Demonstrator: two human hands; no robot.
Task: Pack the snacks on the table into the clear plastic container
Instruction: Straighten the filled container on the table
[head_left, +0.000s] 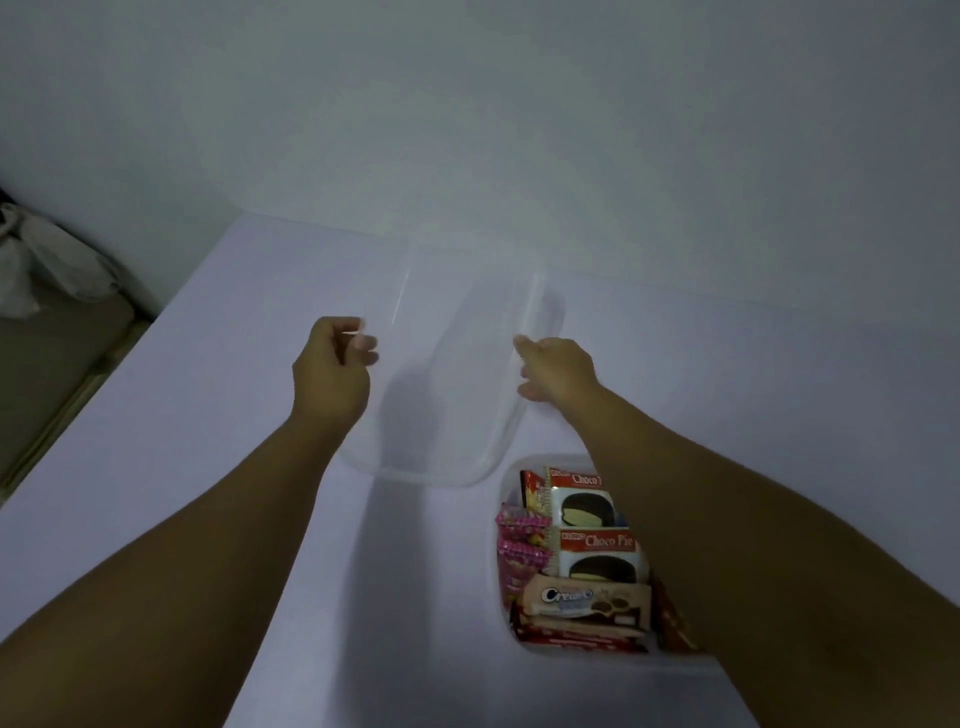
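The person stands at a white table (218, 415) with both bare arms stretched out over it. Between the two hands is a clear plastic lid (452, 374), blurred and nearly see-through, its near rounded edge toward the person. Whether it rests on the table or is lifted off it, I cannot tell.

The left hand (332, 371), at about ten o'clock from the middle of the table, has its fingers curled in at the lid's left edge; the fingertips look pinched on the rim, though the blur leaves the grip uncertain. The right hand (558, 371), at about one o'clock, is half open, with fingers pointing at the lid's right edge and touching or almost touching it; I cannot tell if it grips.

The clear plastic container (506, 470) sits at about five o'clock, just below the lid's near right corner and partly under the right forearm. It is full of snacks: two Choco Pie boxes (597, 553), pink wrapped packets (519, 540) along its left side, a Cream-O biscuit pack (587, 600), and red packs (576, 636) at the near end.

At nine o'clock, off the table, a crumpled white bag (47, 260) lies on the floor.
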